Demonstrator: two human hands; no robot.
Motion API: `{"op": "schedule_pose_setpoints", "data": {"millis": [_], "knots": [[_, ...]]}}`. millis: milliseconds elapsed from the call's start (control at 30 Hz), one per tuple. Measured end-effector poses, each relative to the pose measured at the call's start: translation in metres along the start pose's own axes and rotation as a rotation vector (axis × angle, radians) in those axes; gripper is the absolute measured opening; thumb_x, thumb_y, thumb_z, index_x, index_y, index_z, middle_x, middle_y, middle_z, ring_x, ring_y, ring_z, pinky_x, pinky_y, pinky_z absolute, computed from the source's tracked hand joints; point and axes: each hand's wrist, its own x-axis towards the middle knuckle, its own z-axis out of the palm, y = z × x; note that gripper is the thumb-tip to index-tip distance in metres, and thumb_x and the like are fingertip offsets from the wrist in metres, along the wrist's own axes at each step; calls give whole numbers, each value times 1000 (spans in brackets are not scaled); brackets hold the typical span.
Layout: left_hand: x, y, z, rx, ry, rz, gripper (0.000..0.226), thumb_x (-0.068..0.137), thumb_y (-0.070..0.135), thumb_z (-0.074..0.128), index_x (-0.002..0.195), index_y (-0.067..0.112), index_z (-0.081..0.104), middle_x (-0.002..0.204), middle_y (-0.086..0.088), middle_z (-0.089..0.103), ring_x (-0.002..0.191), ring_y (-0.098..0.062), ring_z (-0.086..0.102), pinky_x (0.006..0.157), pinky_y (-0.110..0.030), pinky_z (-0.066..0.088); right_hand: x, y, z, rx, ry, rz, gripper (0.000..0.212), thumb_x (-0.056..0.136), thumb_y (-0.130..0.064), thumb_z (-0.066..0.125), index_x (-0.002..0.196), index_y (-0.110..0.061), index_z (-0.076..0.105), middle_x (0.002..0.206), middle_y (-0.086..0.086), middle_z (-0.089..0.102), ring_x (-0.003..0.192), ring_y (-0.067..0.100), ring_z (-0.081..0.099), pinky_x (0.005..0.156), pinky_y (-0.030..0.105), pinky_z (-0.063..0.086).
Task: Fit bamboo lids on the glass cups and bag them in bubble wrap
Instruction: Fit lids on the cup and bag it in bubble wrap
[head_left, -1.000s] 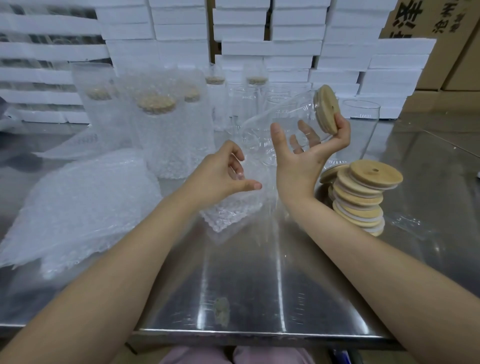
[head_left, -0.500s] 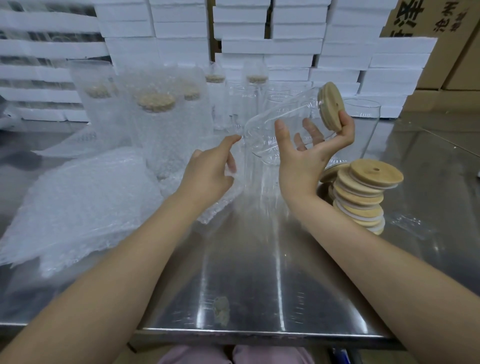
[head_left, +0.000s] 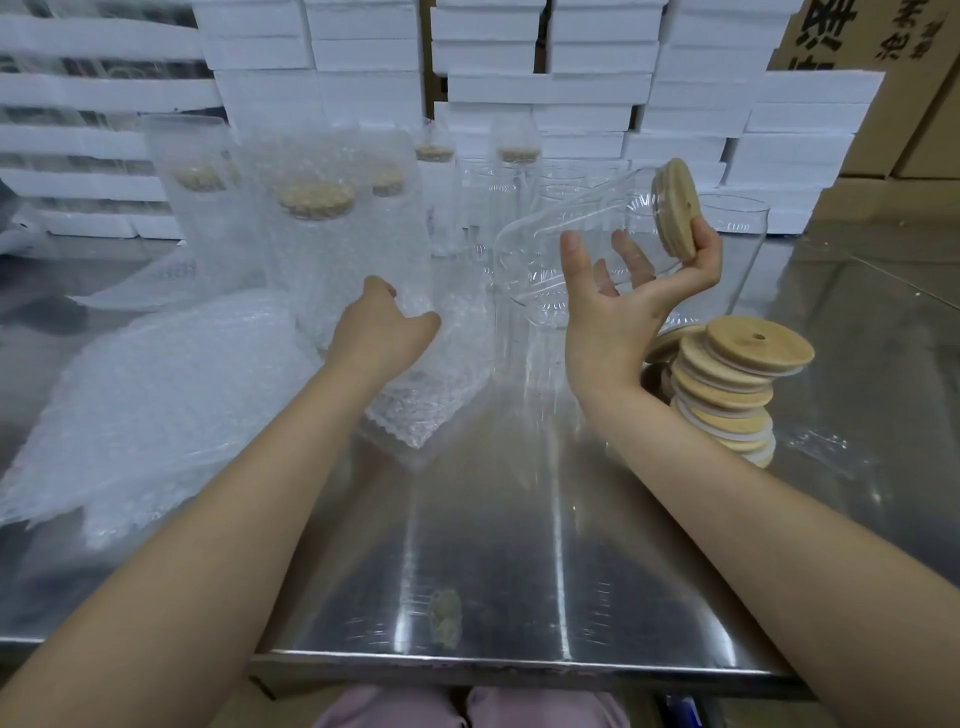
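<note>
Stainless steel table (head_left: 493, 571): its near edge runs across the bottom of the view, just ahead of your lap. Open steel shows between that edge and both your forearms, and that is the widest room. The far side is walled by stacked white foam boxes (head_left: 571, 88), with brown cardboard cartons (head_left: 909, 130) at far right. A flat pile of clear bubble wrap bags (head_left: 145, 395) takes the left side. Behind it stand bagged, lidded cups (head_left: 332, 234), close together. An empty clear tumbler (head_left: 737, 249) stands upright at right rear. A leaning stack of round bamboo lids (head_left: 727, 384) sits just beside your right wrist, leaving little margin there. Your left hand (head_left: 379, 332) grips the upper part of a single bubble wrap bag (head_left: 431, 410). The thumb is curled over it; the other fingertips are hidden behind the hand. The bag's lower corner hangs down to the steel. Your right hand (head_left: 618, 322) is palm up and cradles a clear glass cup (head_left: 582, 234) above the table. The cup is tilted on its side, base towards the left hand. Its round bamboo lid (head_left: 675, 208) is fitted and points up and right. Your thumb stands along the near wall, your spread fingers curl under the glass, and one fingertip hooks the lid's lower rim. Cup and bag are near each other but apart.
</note>
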Motion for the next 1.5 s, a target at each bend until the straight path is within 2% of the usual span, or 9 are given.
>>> {"op": "schedule_pose_setpoints", "data": {"millis": [100,267,567,833,967,1067,1167,1233,1500], "knots": [[1,0,2,-131,-114,-38,53,85,27,64,132,12,43,104,-4,55,80,-17,52,66,-28,40,-1,-3,2,15,12,-21,83,76,-7,80,128,-24,18,128,-24,23,120,25,54,98,54,49],[-2,1,6,-283,-146,58,17,86,16,59,75,4,63,72,-8,61,51,-11,53,58,-22,40,-9,-8,8,44,-43,-60,81,73,1,80,121,-19,17,126,-17,28,120,32,54,95,61,47],[-4,6,8,-486,-115,-20,25,96,16,52,75,6,60,57,-5,57,36,-4,50,42,-14,41,-25,3,9,-12,-250,-136,81,63,-9,89,113,-18,25,137,25,25,125,46,44,96,48,51],[0,7,1,-697,23,-6,18,85,12,63,68,5,59,46,4,50,40,-9,47,42,-15,36,-16,17,-1,-194,-405,-252,79,64,-37,85,119,-26,29,136,17,30,116,37,55,83,33,56],[-1,11,0,-729,-36,107,14,87,21,67,78,10,68,59,8,54,51,-5,49,54,-17,40,-12,17,-3,-201,-372,-227,79,65,-38,83,119,-28,27,136,19,30,114,34,55,83,34,56],[-1,9,-2,-530,-56,345,11,85,36,71,96,32,69,105,14,61,93,3,58,85,-14,45,-10,12,-3,-146,-271,-164,77,66,-33,83,119,-26,28,136,14,31,107,23,59,83,37,56],[-4,-2,2,-59,-173,669,85,72,47,81,142,36,34,144,15,29,138,-6,25,114,-24,19,-8,6,-1,-68,-160,-85,79,68,-31,81,122,-23,24,130,-10,32,99,17,60,82,46,57],[-6,-5,9,80,-134,786,107,73,37,82,152,21,13,154,5,22,141,-11,19,115,-26,12,-8,4,1,-25,-128,-35,79,71,-26,82,124,-23,22,127,-16,29,98,20,60,80,48,57],[-4,-2,7,42,278,947,99,66,31,87,143,-2,33,145,-17,42,133,-28,37,112,-30,27,-19,-13,12,94,-145,47,77,76,-4,80,119,-22,19,130,2,28,107,35,60,83,23,55]]}}
